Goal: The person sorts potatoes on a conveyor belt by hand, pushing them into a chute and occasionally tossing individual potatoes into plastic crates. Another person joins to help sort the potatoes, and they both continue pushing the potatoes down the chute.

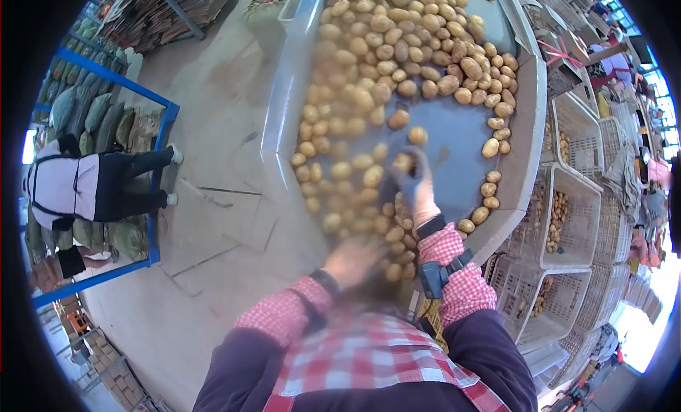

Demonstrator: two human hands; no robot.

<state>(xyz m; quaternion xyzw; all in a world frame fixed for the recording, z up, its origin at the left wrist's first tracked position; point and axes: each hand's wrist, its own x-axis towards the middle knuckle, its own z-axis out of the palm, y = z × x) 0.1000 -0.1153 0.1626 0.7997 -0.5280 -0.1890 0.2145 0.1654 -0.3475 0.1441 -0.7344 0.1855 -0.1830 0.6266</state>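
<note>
inside the right grip (417, 179), a potato (403, 163)

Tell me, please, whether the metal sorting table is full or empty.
Partly full: potatoes crowd the far end and left side of the sorting table, but a blue patch beside the right hand is bare.

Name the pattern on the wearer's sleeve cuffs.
Red-and-white check on both sleeve cuffs; clearest in head view.

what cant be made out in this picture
All in the head view:
- Left hand: blur hides its fingers and any grip.
- Right hand: blur around its dark-covered fingers hides whether it grips the round brown potato.
- Yellow-brown potatoes on the left: haze hides skin details.
- Distant people, right edge: too small.
</note>
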